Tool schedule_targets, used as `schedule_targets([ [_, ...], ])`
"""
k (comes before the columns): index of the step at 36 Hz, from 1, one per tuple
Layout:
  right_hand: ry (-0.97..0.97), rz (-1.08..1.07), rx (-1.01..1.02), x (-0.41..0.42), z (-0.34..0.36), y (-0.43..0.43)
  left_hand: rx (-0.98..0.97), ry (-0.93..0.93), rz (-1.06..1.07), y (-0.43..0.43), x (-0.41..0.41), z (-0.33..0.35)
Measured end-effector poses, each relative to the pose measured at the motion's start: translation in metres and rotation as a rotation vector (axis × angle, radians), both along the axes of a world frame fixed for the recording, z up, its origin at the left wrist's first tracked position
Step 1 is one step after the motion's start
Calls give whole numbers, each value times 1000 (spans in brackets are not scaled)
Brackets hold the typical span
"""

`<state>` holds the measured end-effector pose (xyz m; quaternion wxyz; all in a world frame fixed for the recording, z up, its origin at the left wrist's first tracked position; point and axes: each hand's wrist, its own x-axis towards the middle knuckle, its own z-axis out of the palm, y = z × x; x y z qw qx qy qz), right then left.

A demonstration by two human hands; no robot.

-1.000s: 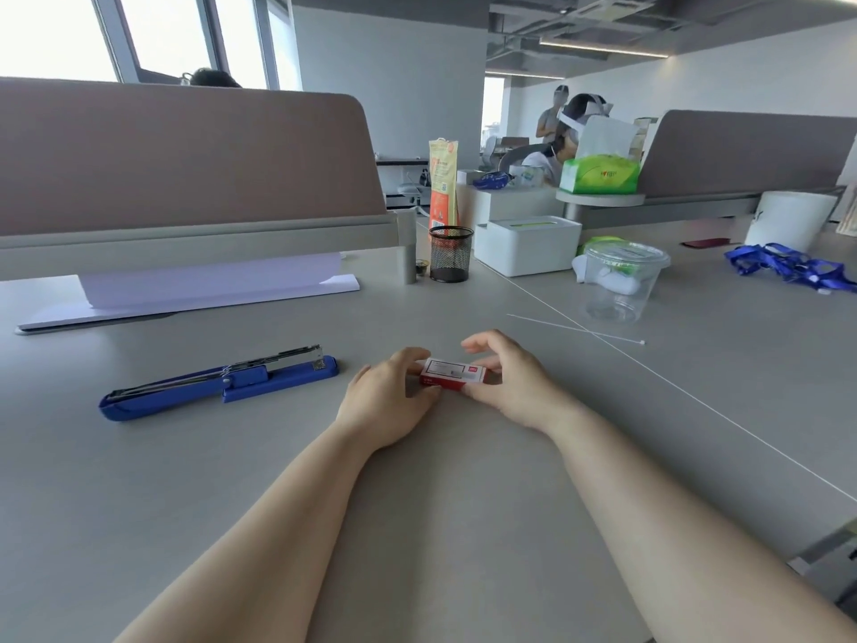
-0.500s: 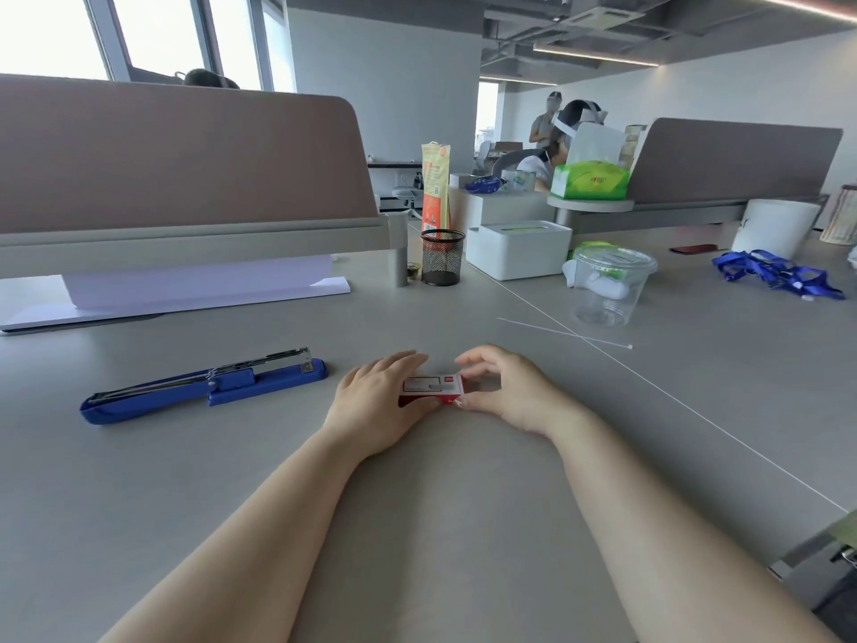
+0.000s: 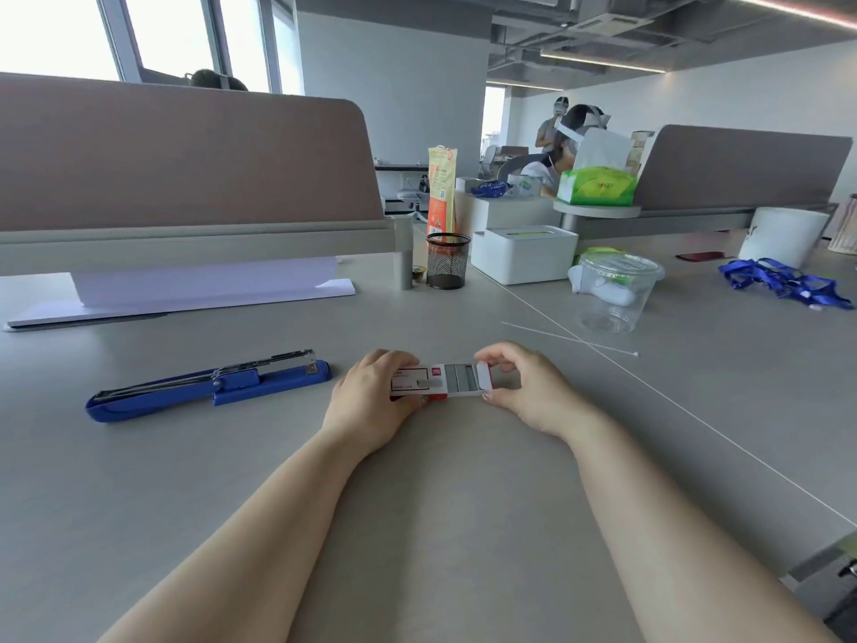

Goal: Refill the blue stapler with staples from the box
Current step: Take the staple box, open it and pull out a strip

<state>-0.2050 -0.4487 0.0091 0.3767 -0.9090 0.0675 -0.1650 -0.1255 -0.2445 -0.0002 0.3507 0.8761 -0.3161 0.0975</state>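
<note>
The blue stapler [image 3: 208, 387] lies flat on the grey desk, left of my hands, with its top folded back and the metal staple rail exposed. A small red-and-white staple box [image 3: 419, 380] rests on the desk in the middle. My left hand [image 3: 371, 401] grips the box's sleeve. My right hand [image 3: 524, 387] pinches the end of the inner tray [image 3: 482, 378], which is slid out to the right. Grey rows of staples [image 3: 461, 378] show in the tray.
A desk divider [image 3: 185, 169] with white paper [image 3: 208, 285] under it stands behind the stapler. A black mesh pen cup [image 3: 447, 266], a white box [image 3: 524, 252], a clear plastic tub [image 3: 617, 290], a white cable tie [image 3: 570, 338] and blue lanyards [image 3: 783, 280] lie further back. People sit in the background.
The box was closed between both hands; my right hand has pulled the inner tray out to the right, exposing the staples. The stapler has not moved.
</note>
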Motion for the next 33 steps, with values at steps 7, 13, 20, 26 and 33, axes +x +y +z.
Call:
schedule_targets([
  [7, -125, 12, -50, 2, 3, 8, -13, -1, -5, 0, -1, 0],
  [13, -258, 3, -164, 9, -1, 15, -13, -13, -1, -1, -3, 1],
  [20, -233, -19, -245, 8, 1, 21, -14, -15, -4, -1, -3, 3],
  [26, -212, -17, -288, 9, 0, 22, -19, -14, -5, 0, -4, 3],
  [33, -223, -14, -325, 12, -2, 22, -11, -14, -7, -1, -4, 3],
])
